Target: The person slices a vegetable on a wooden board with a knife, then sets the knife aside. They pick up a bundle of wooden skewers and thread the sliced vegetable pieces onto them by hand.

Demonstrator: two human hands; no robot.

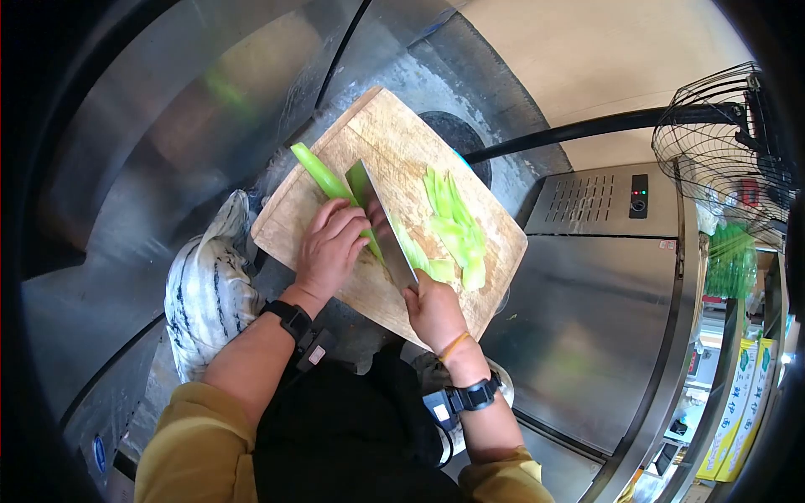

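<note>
Right hand (436,310) is wrapped tight around the cleaver (386,226) at the lower middle of the frame, fingers closed, and the handle's pretty much buried in the fist so I can't see it. Left hand (331,243) is just left of the frame's middle, fingers bent and bunched close together, pinning the green stalk (317,172) down on the cutting board (377,121). Can't really tell where that thumb sits. The stalk runs slantwise, its top end poking out toward the upper left and a bit of the other end showing below the fingers, with the hand hiding its middle. The blade slants right alongside, close to the left fingertips, and sits between the stalk and the smaller bunch of slices (415,256), partly blocking the view of those. More sliced pieces (453,218) are spread out loosely on the right part of the board. As for the surroundings, there's a striped bag (205,293) left of the board, a steel cabinet (579,327) to the right, and a black pole (604,126) crossing the upper right toward a wire fan cage (721,142). Yellow boxes (738,411) are over at lower right.
</note>
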